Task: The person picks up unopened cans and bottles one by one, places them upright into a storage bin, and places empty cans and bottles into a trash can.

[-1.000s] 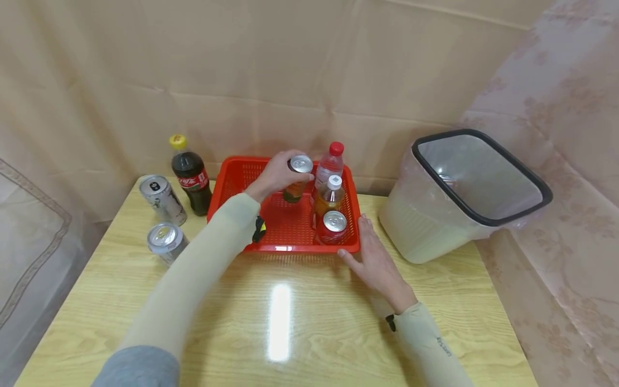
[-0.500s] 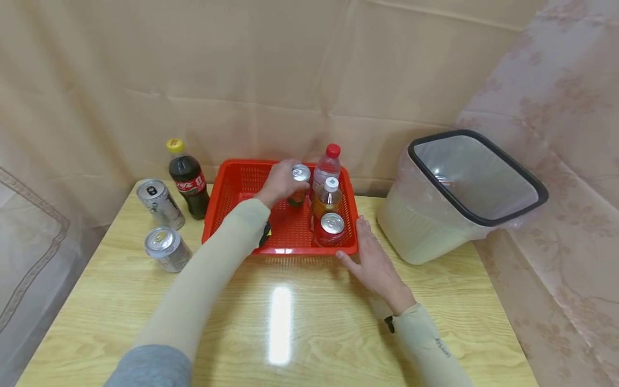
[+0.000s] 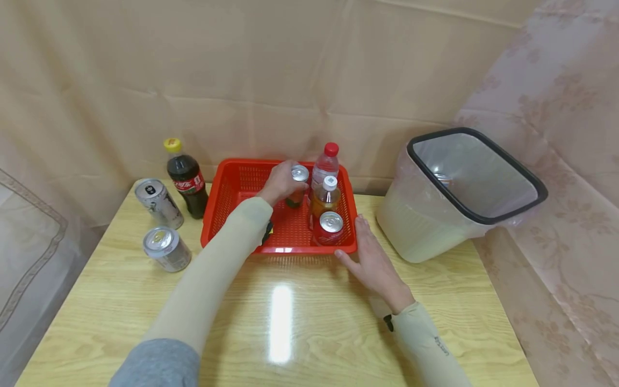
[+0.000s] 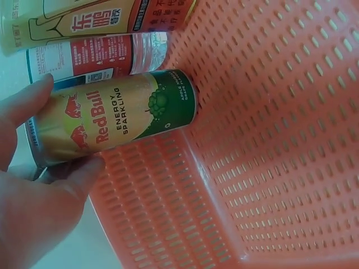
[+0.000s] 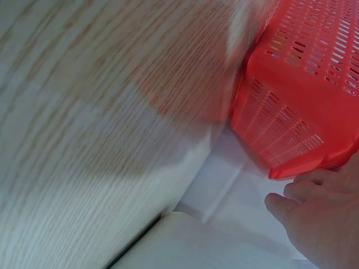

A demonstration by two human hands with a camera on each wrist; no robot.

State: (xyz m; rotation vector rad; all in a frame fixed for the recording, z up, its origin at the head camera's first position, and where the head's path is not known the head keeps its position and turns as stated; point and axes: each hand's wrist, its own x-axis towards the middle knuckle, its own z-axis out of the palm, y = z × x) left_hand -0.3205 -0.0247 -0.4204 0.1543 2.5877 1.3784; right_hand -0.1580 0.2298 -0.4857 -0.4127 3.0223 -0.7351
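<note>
The can (image 4: 115,116) reads Red Bull only at left wrist. The left hand (image 3: 280,184) grips its top; the right hand (image 3: 376,264) lies straight-fingered.

the head view looks forward and down over the pale wood-grain tabletop (image 3: 314,322), farthest from the rectangular red perforated plastic basket (image 3: 285,230). the left wrist view — turned sideways — peers closely into the basket; the right, steeply tilted, faces its outside — all three share that basket.
</note>
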